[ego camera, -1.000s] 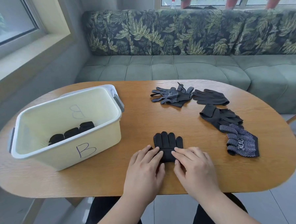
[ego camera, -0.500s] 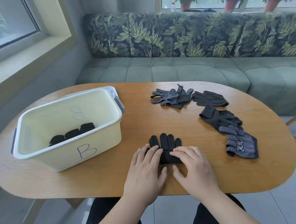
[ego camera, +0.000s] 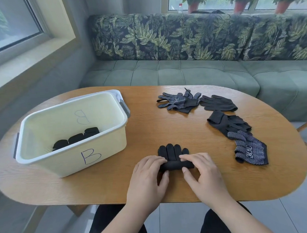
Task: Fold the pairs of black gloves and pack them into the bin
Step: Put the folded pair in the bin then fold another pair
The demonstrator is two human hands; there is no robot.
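Both hands on a part-rolled glove pair at the table's near edge.

The oval wooden table (ego camera: 170,190) carries a cream bin (ego camera: 62,162) marked B at its left end and loose gloves (ego camera: 227,124) scattered along its right side. The left hand (ego camera: 147,180) and right hand (ego camera: 203,174) each clamp the glove pair (ego camera: 172,152), fingers over the rolled cuff end, thumbs behind, its fingertips flat and pointing away. Three rolled gloves (ego camera: 75,139) lie inside the bin.
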